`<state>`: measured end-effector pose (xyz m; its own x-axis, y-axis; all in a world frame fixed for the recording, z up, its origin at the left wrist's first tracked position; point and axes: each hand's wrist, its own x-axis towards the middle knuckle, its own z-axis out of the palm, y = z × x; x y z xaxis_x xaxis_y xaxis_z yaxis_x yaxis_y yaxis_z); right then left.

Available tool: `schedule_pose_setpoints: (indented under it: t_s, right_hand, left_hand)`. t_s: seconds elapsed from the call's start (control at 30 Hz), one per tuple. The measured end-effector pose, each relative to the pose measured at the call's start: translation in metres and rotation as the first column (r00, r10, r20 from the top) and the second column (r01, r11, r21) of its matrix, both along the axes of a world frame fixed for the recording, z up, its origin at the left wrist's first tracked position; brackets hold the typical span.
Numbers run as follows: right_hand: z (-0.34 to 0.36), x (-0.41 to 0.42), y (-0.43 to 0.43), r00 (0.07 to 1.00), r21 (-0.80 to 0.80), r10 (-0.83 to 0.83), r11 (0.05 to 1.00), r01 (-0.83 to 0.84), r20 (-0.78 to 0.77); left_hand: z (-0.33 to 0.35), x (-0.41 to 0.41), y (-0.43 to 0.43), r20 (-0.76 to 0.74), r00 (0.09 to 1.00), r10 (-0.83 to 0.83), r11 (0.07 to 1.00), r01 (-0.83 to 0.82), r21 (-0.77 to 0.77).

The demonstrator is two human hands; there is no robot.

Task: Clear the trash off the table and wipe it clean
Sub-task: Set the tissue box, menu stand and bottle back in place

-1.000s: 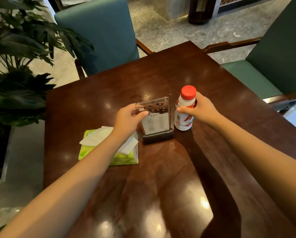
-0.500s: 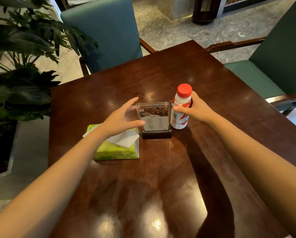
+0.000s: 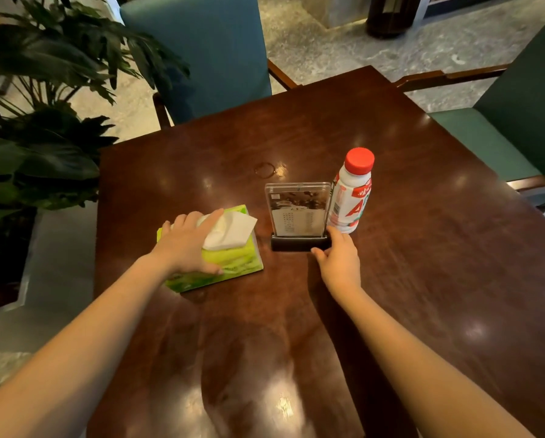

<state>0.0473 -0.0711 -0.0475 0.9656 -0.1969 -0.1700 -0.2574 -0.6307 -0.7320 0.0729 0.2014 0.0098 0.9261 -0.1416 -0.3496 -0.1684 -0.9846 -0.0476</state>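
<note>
A green tissue pack (image 3: 233,260) lies on the dark wooden table (image 3: 422,263), with a white tissue (image 3: 233,230) sticking out of its top. My left hand (image 3: 185,245) rests over the pack, fingers across the top and thumb on its near side. To the right stands a clear acrylic sign stand (image 3: 296,210) on a black base. My right hand (image 3: 340,260) pinches the right end of that base. A white bottle with a red cap (image 3: 351,197) stands upright just behind the stand's right edge, touched by no hand. A faint ring stain (image 3: 264,169) marks the table behind the stand.
A blue chair (image 3: 201,52) stands at the far side of the table and a green chair (image 3: 502,131) at the right. A large leafy plant (image 3: 37,121) crowds the table's left edge. The floor beyond is pale stone.
My left hand left the sign stand and came down onto the tissue pack. My right hand let go of the bottle and moved to the stand's base.
</note>
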Motion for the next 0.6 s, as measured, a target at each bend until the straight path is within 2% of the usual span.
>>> schedule_pose_setpoints:
  t_s: [0.23,0.33,0.4,0.43,0.5,0.53,0.6]
  right_hand:
    - [-0.008,0.005,-0.001,0.998,-0.088,0.019,0.996,-0.013,0.065]
    - [-0.012,0.005,-0.004,0.995,-0.098,0.037,0.995,-0.028,0.095]
    - [-0.014,0.005,-0.006,0.993,-0.097,0.039,0.995,-0.029,0.110]
    - [-0.014,0.005,-0.006,0.993,-0.097,0.040,0.995,-0.029,0.113]
    - [-0.014,0.005,-0.006,0.992,-0.095,0.041,0.995,-0.030,0.116]
    - [-0.014,0.005,-0.006,0.992,-0.088,0.037,0.996,-0.026,0.123]
    - [-0.011,0.006,-0.006,0.991,-0.067,0.023,0.998,-0.015,0.132]
  left_hand:
    - [0.000,0.002,-0.003,-0.049,0.996,0.080,0.996,-0.082,-0.024]
    - [0.006,0.005,-0.006,-0.138,0.986,0.095,0.994,-0.102,-0.047]
    - [0.020,0.008,-0.018,-0.114,0.993,0.023,0.974,-0.048,-0.223]
    - [0.029,0.011,-0.029,-0.079,0.997,-0.012,0.924,-0.019,-0.382]
    - [0.042,0.017,-0.057,-0.052,0.999,-0.012,0.748,-0.025,-0.663]
    - [0.043,0.019,-0.071,-0.045,0.999,0.011,0.681,-0.040,-0.732]
    - [0.041,0.021,-0.094,-0.001,0.995,0.105,0.624,-0.066,-0.779]
